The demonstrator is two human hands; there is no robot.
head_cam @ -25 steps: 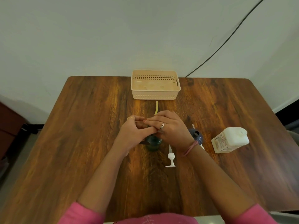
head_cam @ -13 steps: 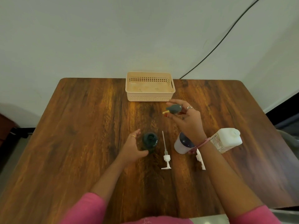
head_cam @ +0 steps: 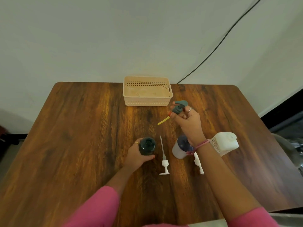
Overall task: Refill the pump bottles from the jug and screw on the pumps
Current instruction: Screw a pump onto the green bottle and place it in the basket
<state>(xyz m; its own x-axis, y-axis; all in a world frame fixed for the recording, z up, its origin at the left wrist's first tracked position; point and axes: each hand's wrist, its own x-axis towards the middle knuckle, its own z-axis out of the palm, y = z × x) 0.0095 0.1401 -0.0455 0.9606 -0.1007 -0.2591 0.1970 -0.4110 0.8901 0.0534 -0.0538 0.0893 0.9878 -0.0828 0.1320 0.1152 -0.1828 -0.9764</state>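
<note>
My left hand [head_cam: 136, 157] grips a dark green bottle [head_cam: 147, 146] that stands upright on the table with its neck uncapped. My right hand [head_cam: 188, 122] holds a grey-green pump [head_cam: 179, 107] above the table, its yellow tube [head_cam: 162, 121] slanting down to the left. A white bottle with a dark top [head_cam: 181, 147] stands under my right wrist, partly hidden. One white pump [head_cam: 164, 162] lies between the two bottles; a second white pump [head_cam: 198, 164] lies beside my right forearm. The white jug [head_cam: 225, 143] stands to the right.
A beige perforated basket [head_cam: 147, 91] sits at the table's far edge [head_cam: 91, 83]. A black cable [head_cam: 218, 45] runs down the wall behind it. The wooden table [head_cam: 73, 136] ends close on the right near the jug.
My right hand has taken the grey-green pump off the dark green bottle and lifted it up and to the right. My left hand has slid down to grip the bottle's body.
</note>
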